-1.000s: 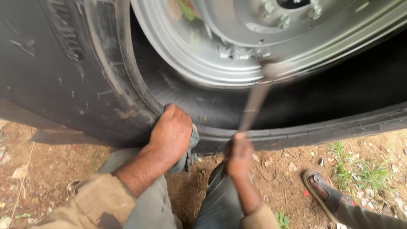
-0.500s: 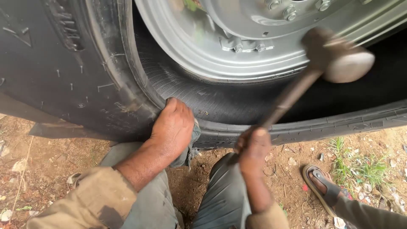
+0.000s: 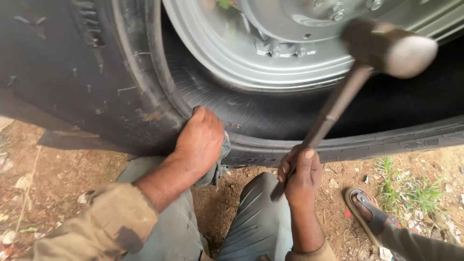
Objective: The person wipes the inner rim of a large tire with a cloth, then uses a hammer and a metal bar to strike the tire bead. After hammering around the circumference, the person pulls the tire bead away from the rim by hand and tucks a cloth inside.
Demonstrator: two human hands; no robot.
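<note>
Hammer [image 3: 386, 48] with a heavy rounded head is raised in front of the silver wheel rim [image 3: 251, 67], its head blurred and hanging above the tyre's lower sidewall. Its dark handle slants down from the head to the right hand [image 3: 300, 178], whose grip is wrapped tightly around the lower end of the shaft, just below the tyre's bead edge. The big black truck tyre [image 3: 96, 72] stands upright on bare earth, and every other thing sits around it. The left hand [image 3: 200, 140] presses flat against the tyre where the thick outer rubber meets the inner sidewall; its fingers are curled over a scrap of grey cloth [image 3: 221, 159] that peeks out beneath the palm, so this grip is closed on the cloth. Grey trouser knees [image 3: 261, 217] show below the tyre, between the two hands. On the reddish dirt ground [image 3: 53, 169] to the lower right of the tyre, a sandalled foot [image 3: 367, 210] rests beside a tuft of grass [image 3: 411, 188].
</note>
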